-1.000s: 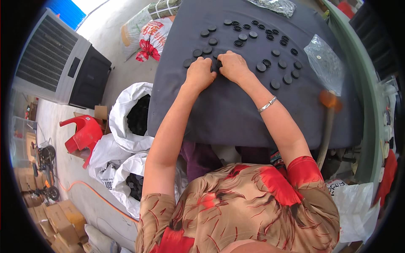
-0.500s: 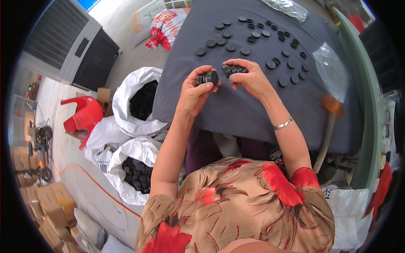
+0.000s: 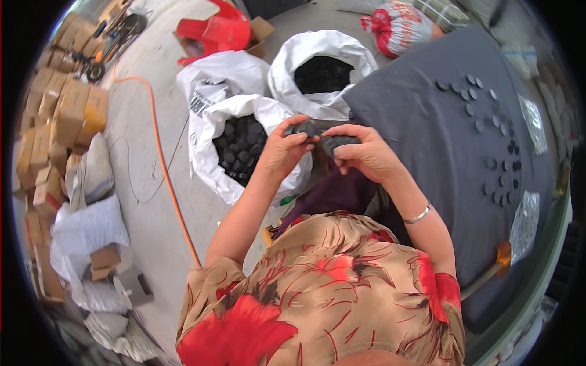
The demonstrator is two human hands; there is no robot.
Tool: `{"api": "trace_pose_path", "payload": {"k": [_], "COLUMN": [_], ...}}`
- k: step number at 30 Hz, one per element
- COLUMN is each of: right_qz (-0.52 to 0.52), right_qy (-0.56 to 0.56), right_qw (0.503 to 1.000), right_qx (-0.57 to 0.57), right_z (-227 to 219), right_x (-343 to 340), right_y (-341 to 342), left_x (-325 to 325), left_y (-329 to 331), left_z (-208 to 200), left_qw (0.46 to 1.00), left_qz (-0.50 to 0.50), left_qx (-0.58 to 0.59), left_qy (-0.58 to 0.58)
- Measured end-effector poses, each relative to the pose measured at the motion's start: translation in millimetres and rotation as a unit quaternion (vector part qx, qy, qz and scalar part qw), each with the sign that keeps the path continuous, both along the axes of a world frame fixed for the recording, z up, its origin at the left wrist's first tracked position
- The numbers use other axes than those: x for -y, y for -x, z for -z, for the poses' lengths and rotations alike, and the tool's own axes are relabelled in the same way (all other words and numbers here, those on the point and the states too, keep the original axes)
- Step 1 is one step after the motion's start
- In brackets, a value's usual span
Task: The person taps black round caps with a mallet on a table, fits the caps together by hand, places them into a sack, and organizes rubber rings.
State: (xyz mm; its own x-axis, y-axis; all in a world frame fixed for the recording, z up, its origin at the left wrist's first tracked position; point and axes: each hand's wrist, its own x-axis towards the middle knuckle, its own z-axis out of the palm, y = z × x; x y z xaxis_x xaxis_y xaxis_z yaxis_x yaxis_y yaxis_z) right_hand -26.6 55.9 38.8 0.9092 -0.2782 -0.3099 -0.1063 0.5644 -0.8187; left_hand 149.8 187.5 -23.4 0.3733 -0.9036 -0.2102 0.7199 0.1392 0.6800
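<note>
My left hand (image 3: pixel 284 149) is closed round a short stack of round black caps (image 3: pixel 303 129), pinched between thumb and fingers. Close beside it, my right hand (image 3: pixel 369 155) grips a row of similar black caps (image 3: pixel 339 144). The two hands nearly meet, just off the left edge of the grey-covered table (image 3: pixel 415 128). Below and to the left of them stands an open white sack (image 3: pixel 204 140) with many black caps (image 3: pixel 240 146) inside. Whether the two held stacks touch is hard to make out.
Loose black caps (image 3: pixel 479 126) lie scattered on the table, near clear plastic bags (image 3: pixel 526 222) and an orange-headed mallet (image 3: pixel 503 254). A second white sack (image 3: pixel 287 70) of black pieces stands farther off. A red stool (image 3: pixel 223 33), an orange cable (image 3: pixel 155 128) and cardboard boxes (image 3: pixel 76 110) are to the left.
My view and body have turned left, toward the sacks. Both hands, still holding their caps, have moved from over the table to beside its edge, near the nearer sack.
</note>
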Motion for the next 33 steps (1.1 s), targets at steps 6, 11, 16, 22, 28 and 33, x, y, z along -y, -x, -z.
{"api": "trace_pose_path", "payload": {"k": [6,11,16,22,28,33], "right_qz": [-0.071,-0.069,-0.088,-0.162,-0.061,-0.105], "right_qy": [-0.023,0.025,0.042,0.293,0.654,0.597], "right_qw": [0.997,0.997,0.995,0.942,0.734,0.770], "right_qx": [0.016,-0.037,-0.014,-0.017,0.172,0.198], "right_z": [7.9,21.9,38.7,47.0,38.6,50.9], "right_x": [-26.7,-41.7,-63.7,-68.5,-78.1,-61.5], "right_y": [-46.3,-74.9,-104.1,-110.9,-107.1,-101.8], "left_x": [-56.3,-71.4,-93.9,-103.7,-97.1,-96.1], "left_y": [-19.7,-36.1,-54.9,-54.5,-34.9,-32.4], "left_z": [6.6,17.8,34.4,15.8,-4.6,-20.7], "left_qw": [0.983,0.956,0.941,0.919,0.966,0.973], "left_qz": [-0.106,-0.172,-0.210,-0.240,-0.115,0.006], "left_qx": [0.141,0.191,0.212,0.232,0.189,0.187], "left_qy": [-0.054,-0.140,-0.161,-0.207,-0.135,-0.134]}}
